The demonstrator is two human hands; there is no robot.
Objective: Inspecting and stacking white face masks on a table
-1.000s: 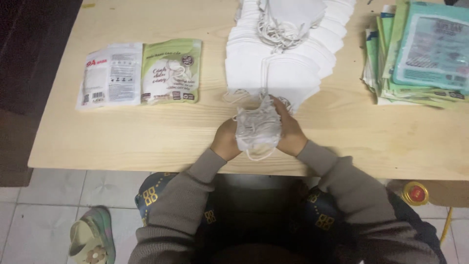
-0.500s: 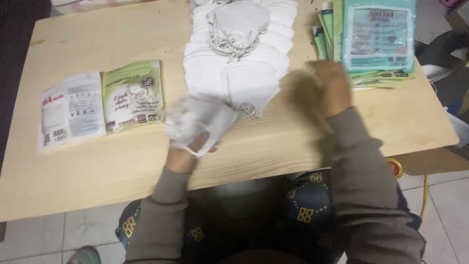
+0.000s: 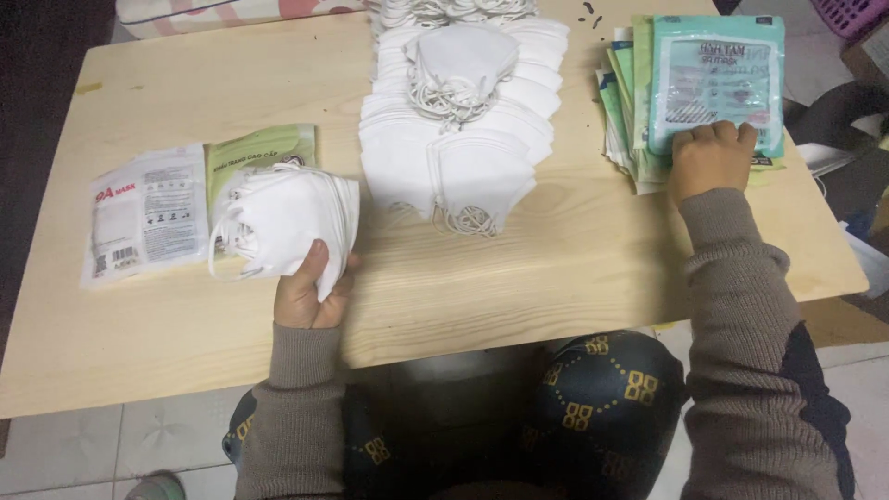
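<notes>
Surface: I look down on a pale wooden tabletop over grey floor tiles.
Packages: a white pouch and a green pouch lie flat at left; teal-green packets are stacked at right.
Left grip: my left hand is closed around a bundle of white masks, just beside the green pouch.
Right grip: my right hand rests fingers-down on the packets; I cannot tell whether it grasps one.
Centre: a pile of white masks.

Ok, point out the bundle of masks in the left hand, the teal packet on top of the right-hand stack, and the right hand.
mask bundle (image 3: 289,218), head view, middle of the white folded face.
teal packet (image 3: 715,74), head view, centre of its front.
right hand (image 3: 711,162), head view, back of the hand.
</notes>
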